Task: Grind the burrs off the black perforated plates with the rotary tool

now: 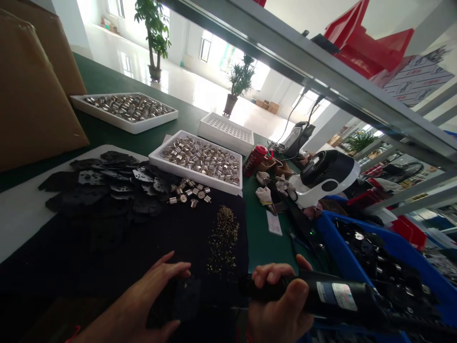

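My right hand [280, 297] is wrapped round a black electric screwdriver [335, 293] that lies almost level, its nose pointing left. Between the thumb and fingers of my left hand [153, 295] is a dark plate [187, 297]; its lower part is lost in shadow. Small brass-coloured screws [224, 233] are scattered on a black cloth [171, 233] just beyond my hands. Several loose silver cylindrical metal parts [193, 190] lie farther up the cloth. On the left is a heap of flat black plates [107, 186] with cut-outs.
White trays [160, 164] [135, 127] hold many silver parts. Behind stands a perforated white tray [226, 133]. To the right are a red bottle [255, 159], a black-and-white fan [323, 176], pliers [298, 240] and a blue bin [332, 238] of dark parts. A metal shelf beam [285, 57] crosses overhead.
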A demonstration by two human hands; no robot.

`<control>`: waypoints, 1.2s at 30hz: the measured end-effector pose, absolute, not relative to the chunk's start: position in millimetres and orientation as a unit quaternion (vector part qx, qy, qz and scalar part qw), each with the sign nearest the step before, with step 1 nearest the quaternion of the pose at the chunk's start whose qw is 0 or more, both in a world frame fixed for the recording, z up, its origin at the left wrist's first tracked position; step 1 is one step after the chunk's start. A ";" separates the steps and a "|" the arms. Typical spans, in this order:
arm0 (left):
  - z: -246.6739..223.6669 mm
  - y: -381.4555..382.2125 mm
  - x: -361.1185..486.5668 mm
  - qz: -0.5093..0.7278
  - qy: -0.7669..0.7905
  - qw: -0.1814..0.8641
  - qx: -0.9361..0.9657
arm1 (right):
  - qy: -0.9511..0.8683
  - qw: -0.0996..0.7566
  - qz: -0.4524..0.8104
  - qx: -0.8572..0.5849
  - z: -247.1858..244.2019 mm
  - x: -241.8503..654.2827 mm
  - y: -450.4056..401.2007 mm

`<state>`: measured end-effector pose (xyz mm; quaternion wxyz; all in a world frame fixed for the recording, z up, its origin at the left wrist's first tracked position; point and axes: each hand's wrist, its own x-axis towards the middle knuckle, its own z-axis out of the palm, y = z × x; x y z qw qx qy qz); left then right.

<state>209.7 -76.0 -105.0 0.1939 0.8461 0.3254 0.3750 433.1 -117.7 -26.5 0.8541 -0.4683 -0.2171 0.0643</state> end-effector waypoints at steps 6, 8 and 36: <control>-103.8 -73.8 209.6 0.357 0.320 0.237 0.845 | -0.220 0.856 0.081 -0.460 -17.9 428.5 -118.9; -101.4 -73.5 209.7 0.346 0.305 0.257 0.849 | -0.221 0.860 0.082 -0.453 -12.4 423.0 -117.4; -94.5 -71.3 217.0 0.309 0.261 0.383 0.831 | -0.320 0.842 0.197 -0.388 4.0 392.5 -102.1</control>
